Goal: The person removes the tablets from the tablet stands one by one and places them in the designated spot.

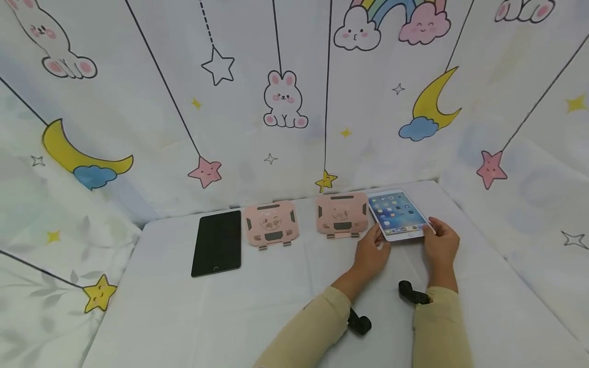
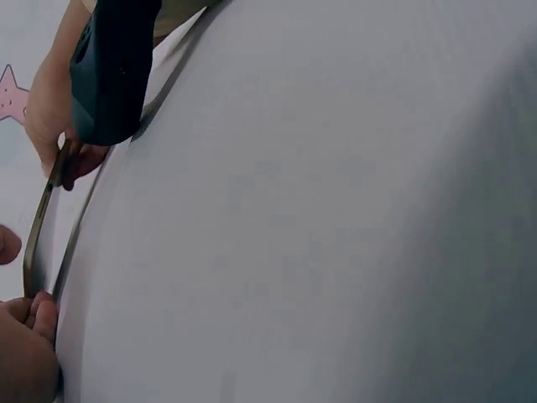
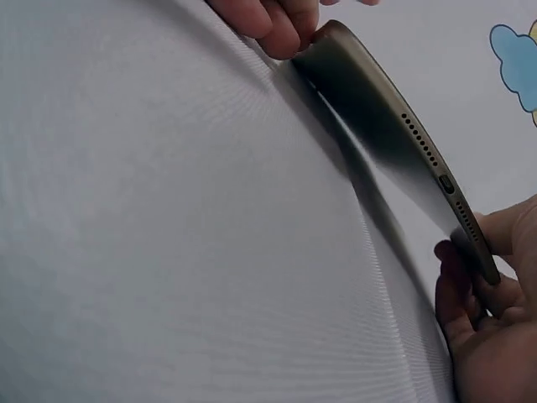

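Note:
A white-framed tablet [image 1: 398, 212] with a lit home screen lies face up at the right back of the table, between both hands. My left hand [image 1: 371, 253] grips its near left corner, and my right hand [image 1: 442, 243] holds the near right corner with the thumb on the front frame. From the right wrist view, the tablet's near edge [image 3: 419, 159], with its speaker holes and port, is raised off the cloth. Fingers of the right hand [image 3: 495, 344] reach underneath. The left wrist view catches the tablet [image 2: 38, 222] edge-on between the hands.
Left of the lit tablet lie a pink tablet case [image 1: 342, 213] and another pink case [image 1: 271, 222], both with dark corner pieces. A dark-screened tablet [image 1: 217, 245] rests further left. White cloth covers the table [image 1: 285, 296]; a cartoon-printed curtain [image 1: 244, 133] stands behind.

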`<state>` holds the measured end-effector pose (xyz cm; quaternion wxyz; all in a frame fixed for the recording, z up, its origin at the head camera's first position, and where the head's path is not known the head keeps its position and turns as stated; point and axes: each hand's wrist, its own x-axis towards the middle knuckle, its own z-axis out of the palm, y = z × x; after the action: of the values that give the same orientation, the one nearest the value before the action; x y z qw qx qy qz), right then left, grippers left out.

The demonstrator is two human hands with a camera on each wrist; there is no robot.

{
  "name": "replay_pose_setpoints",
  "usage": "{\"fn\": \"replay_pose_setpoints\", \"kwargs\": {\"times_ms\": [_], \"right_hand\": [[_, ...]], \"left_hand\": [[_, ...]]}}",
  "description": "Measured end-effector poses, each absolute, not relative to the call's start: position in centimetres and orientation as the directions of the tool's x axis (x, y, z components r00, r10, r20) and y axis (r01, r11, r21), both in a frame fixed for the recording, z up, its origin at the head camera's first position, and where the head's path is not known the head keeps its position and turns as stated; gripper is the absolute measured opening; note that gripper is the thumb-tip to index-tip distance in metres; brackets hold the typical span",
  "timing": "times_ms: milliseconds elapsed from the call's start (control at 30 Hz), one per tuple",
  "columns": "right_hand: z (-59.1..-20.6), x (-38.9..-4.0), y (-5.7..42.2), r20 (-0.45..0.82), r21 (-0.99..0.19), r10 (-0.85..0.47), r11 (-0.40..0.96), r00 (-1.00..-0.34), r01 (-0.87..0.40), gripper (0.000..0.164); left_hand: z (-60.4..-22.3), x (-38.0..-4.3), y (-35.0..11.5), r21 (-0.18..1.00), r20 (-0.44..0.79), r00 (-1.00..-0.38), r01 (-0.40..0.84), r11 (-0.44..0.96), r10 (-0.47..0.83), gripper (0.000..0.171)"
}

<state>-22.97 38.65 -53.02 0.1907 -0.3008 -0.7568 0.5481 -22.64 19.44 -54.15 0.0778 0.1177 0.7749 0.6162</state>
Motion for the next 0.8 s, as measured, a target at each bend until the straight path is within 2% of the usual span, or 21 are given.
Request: {"fn": "replay_pose_setpoints", "kwargs": {"times_ms": [100,367,600,800], "right_hand": [[-53.2,-22.8,38.7,0.003,-0.879,0.657,0.362,-0.754,0.312,0.045],[-53.9,-22.8,38.5,0.063,-0.817,0.648,0.47,-0.759,0.334,0.045],[-53.8,-22.9,38.0,0.059,-0.8,0.67,0.476,-0.74,0.366,0.043],[-53.5,-23.0,37.9,0.045,-0.801,0.668,0.468,-0.742,0.373,0.043]], "left_hand": [[-53.9,-22.8,19.4,0.969,-0.037,-0.942,0.048,0.243,0.332,0.069],[-53.4,-23.2,19.2,0.96,-0.099,-0.931,0.003,0.28,0.35,0.074],[-52.7,-23.6,19.0,0.954,-0.12,-0.916,0.001,0.301,0.384,0.067],[-52.9,-23.9,19.0,0.953,-0.121,-0.907,0.009,0.303,0.404,0.069]]}}
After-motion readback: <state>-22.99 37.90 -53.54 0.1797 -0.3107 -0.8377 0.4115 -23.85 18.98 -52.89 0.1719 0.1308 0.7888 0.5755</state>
